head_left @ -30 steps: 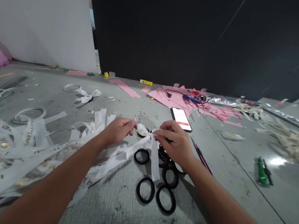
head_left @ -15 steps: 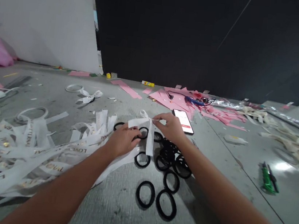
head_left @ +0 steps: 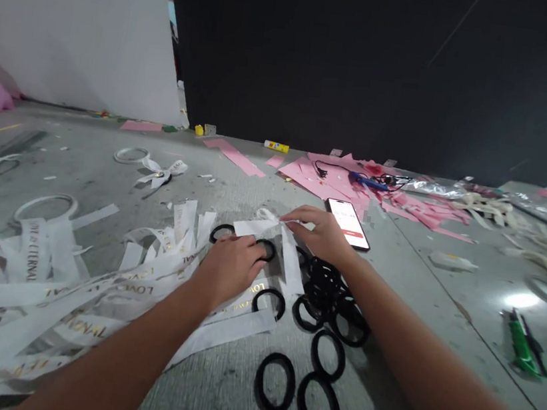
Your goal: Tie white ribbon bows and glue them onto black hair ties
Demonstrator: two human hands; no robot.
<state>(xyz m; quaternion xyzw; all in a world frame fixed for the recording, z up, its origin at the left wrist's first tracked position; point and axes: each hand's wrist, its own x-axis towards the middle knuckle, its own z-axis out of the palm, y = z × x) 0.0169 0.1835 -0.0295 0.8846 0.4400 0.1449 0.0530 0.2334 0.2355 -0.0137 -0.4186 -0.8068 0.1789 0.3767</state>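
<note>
My right hand (head_left: 320, 235) pinches a white ribbon bow (head_left: 268, 215) at its knot, with one loop up and a tail (head_left: 292, 261) hanging down. To the left, my left hand (head_left: 235, 267) lies low over the table, its fingers curled beside a black ring (head_left: 266, 250); what they grip is hidden. A second black ring (head_left: 222, 232) is partly behind that hand. Printed white ribbon (head_left: 242, 325) runs out from under it. A heap of black rings (head_left: 326, 286) sits below my right hand, and several loose ones, such as this ring (head_left: 275, 384), lie nearer me.
Tangled white ribbons (head_left: 105, 290) cover the left side. Behind my right hand lies a phone (head_left: 352, 223), with pink paper (head_left: 317, 177) beyond. A green-handled tool (head_left: 522, 342) is at the right. A finished ribbon bow (head_left: 163, 173) and white rings (head_left: 131, 155) lie at far left.
My left hand has shifted slightly down and its fingers have curled more. Printed ribbon now shows beneath it, over a black ring. The bow's tail has swung to the right; the view has shifted slightly.
</note>
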